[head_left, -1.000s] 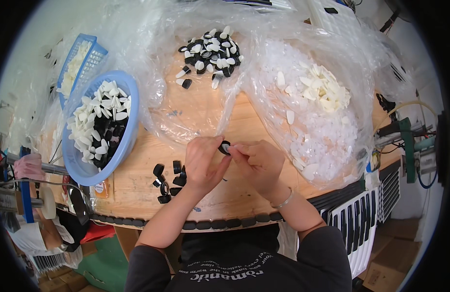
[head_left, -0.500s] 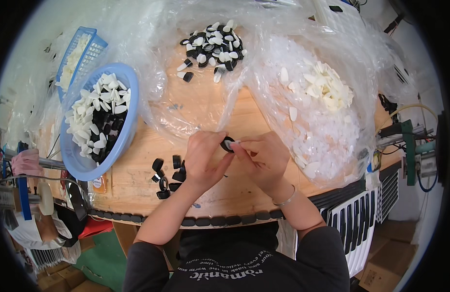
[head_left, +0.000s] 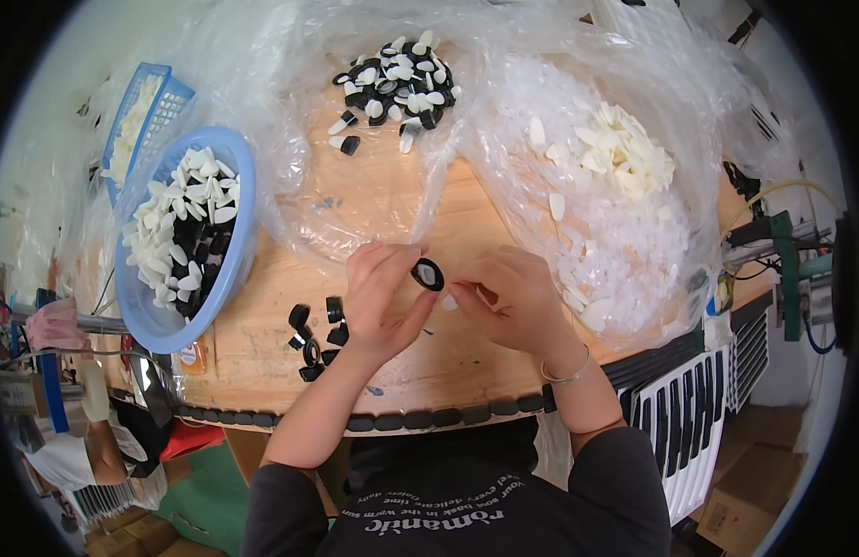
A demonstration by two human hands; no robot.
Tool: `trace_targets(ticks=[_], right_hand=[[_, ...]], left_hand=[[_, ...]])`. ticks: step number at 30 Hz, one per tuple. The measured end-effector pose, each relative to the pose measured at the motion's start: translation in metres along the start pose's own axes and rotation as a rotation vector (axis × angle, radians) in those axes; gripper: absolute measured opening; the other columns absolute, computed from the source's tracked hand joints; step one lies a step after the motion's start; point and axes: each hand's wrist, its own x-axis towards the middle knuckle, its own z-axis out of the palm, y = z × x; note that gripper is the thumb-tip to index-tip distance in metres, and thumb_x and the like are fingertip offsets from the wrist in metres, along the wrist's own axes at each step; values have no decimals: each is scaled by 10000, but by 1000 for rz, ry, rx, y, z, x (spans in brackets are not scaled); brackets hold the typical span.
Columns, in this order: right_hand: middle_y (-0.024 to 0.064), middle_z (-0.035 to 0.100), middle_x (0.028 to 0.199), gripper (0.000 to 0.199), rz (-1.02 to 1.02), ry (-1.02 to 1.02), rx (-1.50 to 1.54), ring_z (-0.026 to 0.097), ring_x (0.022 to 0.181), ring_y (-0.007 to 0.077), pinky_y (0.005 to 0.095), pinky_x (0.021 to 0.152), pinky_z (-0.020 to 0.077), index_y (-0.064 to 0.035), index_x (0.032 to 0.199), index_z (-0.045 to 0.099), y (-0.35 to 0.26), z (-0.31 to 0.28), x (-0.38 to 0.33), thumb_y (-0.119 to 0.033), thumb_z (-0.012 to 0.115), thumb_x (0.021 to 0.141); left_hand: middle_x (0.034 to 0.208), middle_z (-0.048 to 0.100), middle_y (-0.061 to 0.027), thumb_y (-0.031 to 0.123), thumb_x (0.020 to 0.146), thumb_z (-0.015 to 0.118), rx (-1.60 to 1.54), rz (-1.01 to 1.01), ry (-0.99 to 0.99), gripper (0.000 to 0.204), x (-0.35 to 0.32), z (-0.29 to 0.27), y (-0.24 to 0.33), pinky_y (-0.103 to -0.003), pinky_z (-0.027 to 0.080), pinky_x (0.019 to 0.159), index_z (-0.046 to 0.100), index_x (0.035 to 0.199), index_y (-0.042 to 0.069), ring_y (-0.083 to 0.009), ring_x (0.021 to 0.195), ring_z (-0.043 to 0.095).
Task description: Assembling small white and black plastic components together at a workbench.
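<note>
Here's your left hand (head_left: pixel 381 295), thumb and forefinger closed to a narrow pinch around the black cap (head_left: pixel 428 275), its pale inside tipped toward view. Your right hand (head_left: pixel 511 299) sits just beside it, apart from the cap, thumb and fingertips drawn close together; whether they hold anything, you can't tell from here. A small pale spot shows below those tips, too blurred to name.

Watch that grip! It catches only the rim, so a hard push from the right could twist the cap loose. Squeezing too tightly might do it too.

Now the room: wood (head_left: pixel 448 381) shows between your forearms, down to the black edging (head_left: pixel 416 420). On your left, loose caps (head_left: pixel 299 317) crowd the forearm, and a wide swing could scatter them; the basin (head_left: pixel 233 269) stands beyond. Ahead and right, plastic (head_left: pixel 295 190) lies near your knuckles and could snag a finger.
</note>
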Motion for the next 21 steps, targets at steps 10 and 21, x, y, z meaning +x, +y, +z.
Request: trace_targets(ticks=[10,21], right_hand=[[79,629,683,157,9,336,-21,584,522,184,255,447,428,-37,796,608,3,22,-9,38,731,733],[83,634,655,179,32,328,-64,587,515,159,230,449,429,-30,777,601,-2,30,-10,4,769,723]], left_hand=[[1040,659,-145,-31,616,764,203,106,-3,525,1,3,0,-393,438,823,580,1107,-11,-274,895,598],[998,651,-117,9,621,782,169,97,16,503,-1,6,5,-401,436,813,595,1086,-28,-259,868,595]])
